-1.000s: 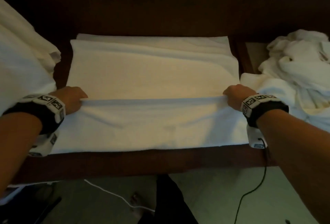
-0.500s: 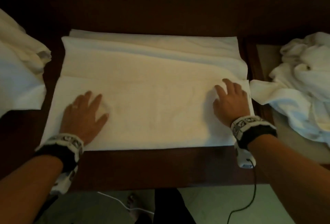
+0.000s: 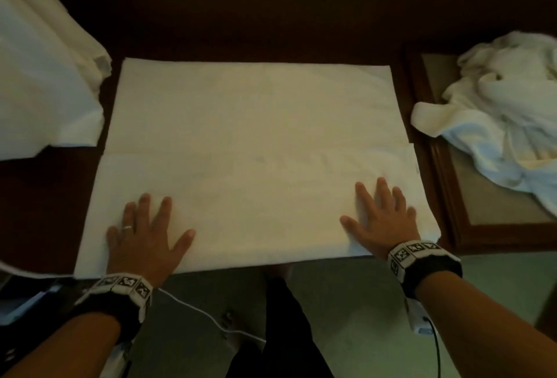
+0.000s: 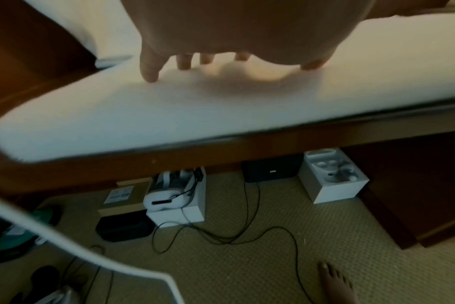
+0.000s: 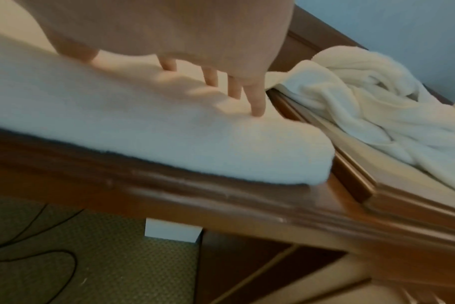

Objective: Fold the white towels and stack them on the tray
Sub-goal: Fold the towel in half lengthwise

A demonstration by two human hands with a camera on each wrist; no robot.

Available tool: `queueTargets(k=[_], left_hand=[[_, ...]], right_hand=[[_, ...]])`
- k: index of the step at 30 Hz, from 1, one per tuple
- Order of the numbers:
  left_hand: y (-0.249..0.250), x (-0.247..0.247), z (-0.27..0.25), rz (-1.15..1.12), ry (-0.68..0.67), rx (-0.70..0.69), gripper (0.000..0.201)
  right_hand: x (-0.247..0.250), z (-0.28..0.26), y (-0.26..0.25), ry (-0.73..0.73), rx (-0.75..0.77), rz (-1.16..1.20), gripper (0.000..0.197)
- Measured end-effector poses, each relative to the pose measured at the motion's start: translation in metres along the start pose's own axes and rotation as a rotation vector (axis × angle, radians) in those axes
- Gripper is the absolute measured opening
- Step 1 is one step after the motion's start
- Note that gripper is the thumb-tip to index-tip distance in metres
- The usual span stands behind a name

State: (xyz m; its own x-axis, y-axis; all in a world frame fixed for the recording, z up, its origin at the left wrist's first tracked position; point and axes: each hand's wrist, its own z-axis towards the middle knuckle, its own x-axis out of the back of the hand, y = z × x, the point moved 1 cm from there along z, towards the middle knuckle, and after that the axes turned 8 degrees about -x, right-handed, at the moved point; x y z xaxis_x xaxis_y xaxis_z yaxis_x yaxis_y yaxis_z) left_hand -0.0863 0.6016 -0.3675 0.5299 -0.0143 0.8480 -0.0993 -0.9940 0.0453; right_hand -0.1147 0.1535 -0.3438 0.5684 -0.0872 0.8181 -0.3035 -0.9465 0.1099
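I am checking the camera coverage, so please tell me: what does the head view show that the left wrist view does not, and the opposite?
Only the head view shows the right hand flat on the towel, the crumpled white towels lying on the wooden tray, and the ring on the left hand.

Only the left wrist view shows what stands under the table: white boxes, a black case and black cables on the carpet.

Both show the left hand with spread fingers pressing on the folded white towel at the table edge.
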Motion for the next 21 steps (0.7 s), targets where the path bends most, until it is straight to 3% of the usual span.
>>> queueTargets(k=[3, 5, 7, 10, 16, 21], left_hand=[[0.014, 0.019, 0.0, 0.042, 0.047, -0.061, 0.092], [0.037, 0.025, 0.007, 0.088, 0.082, -0.236, 0.088], [0.066, 0.02, 0.016, 0.118, 0.105, -0.412, 0.084], [0.085, 0.004, 0.028, 0.124, 0.093, -0.405, 0.083], [0.084, 0.001, 0.032, 0.095, 0.09, -0.354, 0.087], [0.102, 0.02, 0.043, 0.154, 0.061, -0.537, 0.08]], right_hand=[[0.015, -0.003, -0.015, 0.16, 0.009, -0.042, 0.077], [0.019, -0.001, -0.038, 0.209, 0.108, -0.019, 0.075], [0.012, 0.001, -0.068, 0.19, 0.281, -0.032, 0.074], [-0.001, 0.012, -0.086, 0.105, 0.437, -0.121, 0.074], [0.02, 0.045, -0.041, 0.031, 0.077, 0.001, 0.085], [0.013, 0.019, -0.111, 0.051, 0.443, -0.11, 0.079]])
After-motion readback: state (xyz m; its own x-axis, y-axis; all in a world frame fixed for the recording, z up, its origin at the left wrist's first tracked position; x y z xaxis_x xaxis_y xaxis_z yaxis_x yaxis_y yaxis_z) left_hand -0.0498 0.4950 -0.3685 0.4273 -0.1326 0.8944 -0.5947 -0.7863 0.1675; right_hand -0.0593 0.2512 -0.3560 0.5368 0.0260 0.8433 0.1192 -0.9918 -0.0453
